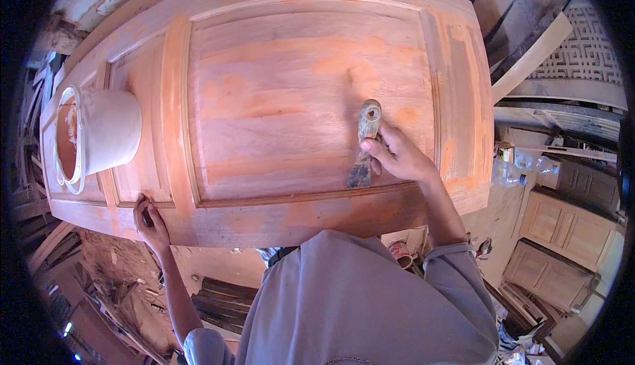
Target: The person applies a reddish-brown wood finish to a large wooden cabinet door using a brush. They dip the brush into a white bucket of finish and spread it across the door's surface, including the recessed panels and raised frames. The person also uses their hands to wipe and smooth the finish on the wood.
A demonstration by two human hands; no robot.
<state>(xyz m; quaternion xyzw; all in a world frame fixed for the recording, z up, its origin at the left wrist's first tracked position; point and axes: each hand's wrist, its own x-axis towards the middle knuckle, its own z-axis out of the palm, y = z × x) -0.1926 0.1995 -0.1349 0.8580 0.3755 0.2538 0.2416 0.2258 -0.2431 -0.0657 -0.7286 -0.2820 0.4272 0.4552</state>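
Note:
A wooden panel door [317, 100] lies flat before me, its grain streaked with orange filler. My right hand [400, 154] grips a putty knife [368, 123] over the large panel near the door's right side. The knife's worn handle points up, and its stained blade tilts down close to the panel's near moulding. At the near left edge of the door rests my left hand [152, 225], fingers curled in; a dark spot shows between them, too small to name. A white plastic bucket [112, 130], smeared orange inside, lies tipped on its side on the door's left part.
Clear plastic bottles [509, 173] stand past the door's right end. Further right are more panelled doors [562, 229] and a patterned lattice panel [582, 47]. Dark wooden strips [225, 302] lie on the floor below left, and a small tin [400, 254] sits beside my body.

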